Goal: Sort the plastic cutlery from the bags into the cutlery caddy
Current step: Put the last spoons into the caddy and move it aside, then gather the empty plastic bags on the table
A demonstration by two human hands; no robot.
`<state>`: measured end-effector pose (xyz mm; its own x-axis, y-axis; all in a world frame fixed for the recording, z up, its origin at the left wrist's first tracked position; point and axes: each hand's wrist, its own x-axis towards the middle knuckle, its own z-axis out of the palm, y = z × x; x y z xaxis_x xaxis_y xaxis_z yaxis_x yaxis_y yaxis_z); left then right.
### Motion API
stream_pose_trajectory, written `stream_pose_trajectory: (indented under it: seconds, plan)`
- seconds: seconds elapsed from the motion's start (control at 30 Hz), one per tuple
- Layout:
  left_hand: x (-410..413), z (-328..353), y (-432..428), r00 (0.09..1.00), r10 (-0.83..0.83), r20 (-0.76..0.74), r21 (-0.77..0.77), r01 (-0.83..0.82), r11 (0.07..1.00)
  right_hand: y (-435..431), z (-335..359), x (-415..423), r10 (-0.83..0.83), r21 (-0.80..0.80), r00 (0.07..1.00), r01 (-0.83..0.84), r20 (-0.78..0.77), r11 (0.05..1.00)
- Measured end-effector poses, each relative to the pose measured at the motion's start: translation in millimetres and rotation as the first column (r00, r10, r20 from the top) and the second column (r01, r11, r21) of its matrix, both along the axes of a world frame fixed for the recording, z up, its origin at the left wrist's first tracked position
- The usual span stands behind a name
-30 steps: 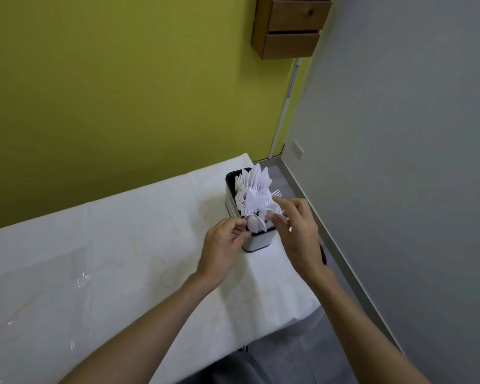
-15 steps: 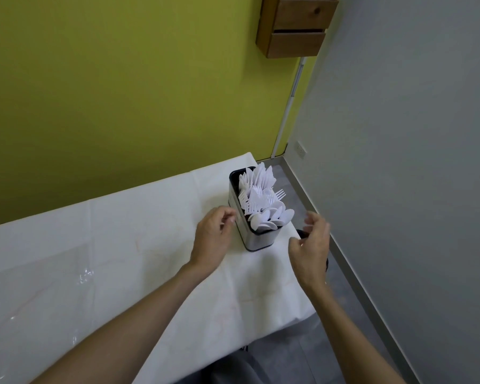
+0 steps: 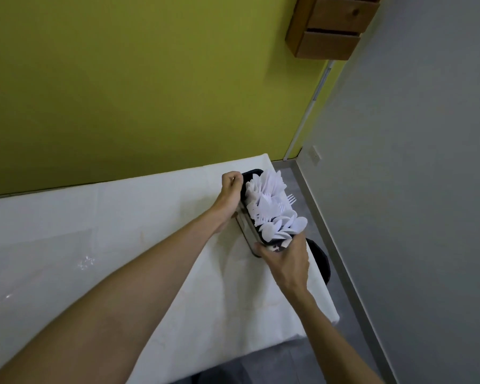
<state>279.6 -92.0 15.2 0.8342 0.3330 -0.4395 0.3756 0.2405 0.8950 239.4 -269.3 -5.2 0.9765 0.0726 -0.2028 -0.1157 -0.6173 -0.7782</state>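
Observation:
The metal cutlery caddy [image 3: 247, 231] with a dark inner rim stands near the table's far right corner. White plastic cutlery [image 3: 272, 209] fills it: knives at the back, forks in the middle, spoons at the front. My left hand [image 3: 230, 195] grips the caddy's far left rim. My right hand [image 3: 286, 259] holds its near end from below the spoons. No bags are visible.
A white cloth covers the table [image 3: 122, 245], whose right edge [image 3: 330, 306] drops to a grey floor. A dark round object [image 3: 320, 259] sits just past that edge. The green wall and a wooden drawer unit [image 3: 333, 26] are behind; a grey wall stands right.
Both hands have left the cutlery tops and closed on the caddy: the left went to its far rim, the right to its near end.

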Motion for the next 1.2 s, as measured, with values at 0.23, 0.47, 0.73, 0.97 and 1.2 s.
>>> stream_pose_trajectory:
  seconds: [0.23, 0.47, 0.73, 0.97, 1.2]
  plan:
    - [-58.2, -3.5, 70.0, 0.845, 0.527, 0.097, 0.084, -0.534, 0.841, 62.6, 26.6, 33.1, 0.367, 0.296, 0.930, -0.346, -0.018, 0.891]
    - [-114.1, -2.6, 136.4, 0.694, 0.720, -0.010, 0.088, -0.717, 0.692, 160.2, 25.9, 46.2, 0.579, 0.331, 0.814, -0.533, -0.052, 0.779]
    - [-131.6, -3.4, 160.4, 0.688, 0.726, -0.026, -0.001, -0.726, 0.688, 205.9, 14.0, 43.2, 0.566, 0.379, 0.817, -0.493, -0.109, 0.783]
    - [-140.5, -9.3, 155.9, 0.757, 0.653, 0.015, 0.103, -0.651, 0.752, 210.6, 9.0, 36.2, 0.536, 0.404, 0.837, -0.454, -0.114, 0.795]
    - [-184.2, -33.4, 138.6, 0.715, 0.664, -0.221, 0.721, -0.338, 0.604, 195.3, -5.9, 5.6, 0.371, 0.279, 0.885, -0.294, -0.282, 0.914]
